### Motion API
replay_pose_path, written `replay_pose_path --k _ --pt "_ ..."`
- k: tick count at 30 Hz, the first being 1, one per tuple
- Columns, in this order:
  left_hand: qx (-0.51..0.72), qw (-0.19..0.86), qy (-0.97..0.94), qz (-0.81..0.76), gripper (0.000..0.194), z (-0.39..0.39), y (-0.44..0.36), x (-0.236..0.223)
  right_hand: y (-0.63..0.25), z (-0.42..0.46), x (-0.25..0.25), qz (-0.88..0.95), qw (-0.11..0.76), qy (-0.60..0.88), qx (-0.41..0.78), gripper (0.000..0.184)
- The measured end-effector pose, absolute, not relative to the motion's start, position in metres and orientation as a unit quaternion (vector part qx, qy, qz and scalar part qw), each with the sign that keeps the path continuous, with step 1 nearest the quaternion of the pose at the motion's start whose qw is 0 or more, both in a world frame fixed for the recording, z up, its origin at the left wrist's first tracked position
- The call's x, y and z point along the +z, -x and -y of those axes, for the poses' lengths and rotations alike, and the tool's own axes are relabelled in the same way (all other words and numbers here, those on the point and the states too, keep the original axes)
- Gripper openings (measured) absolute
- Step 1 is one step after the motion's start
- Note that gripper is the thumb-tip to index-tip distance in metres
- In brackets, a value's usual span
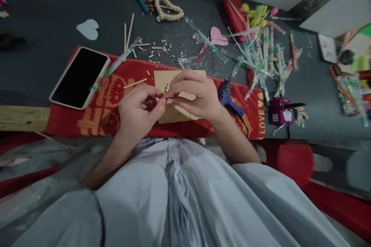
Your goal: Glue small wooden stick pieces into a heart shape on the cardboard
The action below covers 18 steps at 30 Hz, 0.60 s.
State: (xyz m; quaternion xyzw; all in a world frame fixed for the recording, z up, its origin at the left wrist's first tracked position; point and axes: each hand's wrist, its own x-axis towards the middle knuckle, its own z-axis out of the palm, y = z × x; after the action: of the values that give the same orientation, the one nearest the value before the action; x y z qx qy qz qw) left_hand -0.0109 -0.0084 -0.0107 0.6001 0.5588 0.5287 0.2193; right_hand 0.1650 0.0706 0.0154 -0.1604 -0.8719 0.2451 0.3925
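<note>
My left hand (141,107) and my right hand (194,94) meet at their fingertips above a tan sheet of cardboard (179,115). Both hands are closed in a pinch; whatever sits between the fingertips is too small and hidden to name. Part of a small pale beaded-looking piece (167,87) shows on the cardboard behind my right fingers. Under the cardboard lies a red towel (107,114) with orange patterns. A blue glue gun (228,98) rests on the towel just right of my right hand. One thin wooden stick (135,83) lies above my left hand.
A phone (80,77) lies on the towel's left. Beyond are a heart-shaped frame of stick pieces (168,7), cut stick bits (165,48), a white paper heart (88,29) and a pink heart (218,36). Plastic-wrapped sticks (261,54) and a purple box (281,111) are right.
</note>
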Motion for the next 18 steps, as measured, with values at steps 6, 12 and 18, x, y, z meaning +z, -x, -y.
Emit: replay_pose_path --k 6,12,18 --pt "0.543 0.121 -0.642 -0.527 0.009 0.0065 0.0138 -0.0069 -0.1648 -0.0732 0.0181 0.877 0.374 0.149 0.263 0.034" --pt "0.529 0.026 -0.674 -0.515 0.009 0.0057 0.0183 -0.0032 -0.1689 -0.0751 0.0232 0.856 0.387 0.163 0.302 0.033" --pt "0.544 0.019 -0.680 -0.490 0.005 0.0056 0.0199 -0.0029 -0.1672 -0.0715 0.0243 0.839 0.380 0.208 0.329 0.039"
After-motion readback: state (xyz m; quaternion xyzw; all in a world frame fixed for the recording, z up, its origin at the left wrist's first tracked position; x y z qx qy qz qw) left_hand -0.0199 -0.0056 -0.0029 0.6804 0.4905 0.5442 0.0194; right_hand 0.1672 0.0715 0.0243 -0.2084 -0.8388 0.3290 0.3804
